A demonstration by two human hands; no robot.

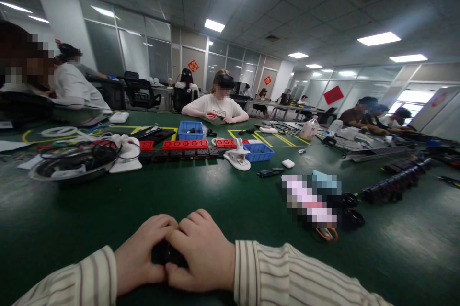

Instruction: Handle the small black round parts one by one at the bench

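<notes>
Near the front edge of the green table [230, 200], both of my hands are wrapped round a small black object [175, 254]. My left hand [142, 251] curls about its left side, fingers over the top and thumb below. From the right, my right hand [201, 251] covers most of it, its fingers meeting those of the left. Only a dark, rounded part shows between the thumbs, so I cannot make out its kind.
Ahead lie a metal bowl of cables [75, 172], red socket strips [185, 145], a white clip [237, 156] and blue baskets [258, 152]. Right are a blurred pink item [309, 200] and a dark strip [395, 181]. A person in a headset [219, 102] sits opposite.
</notes>
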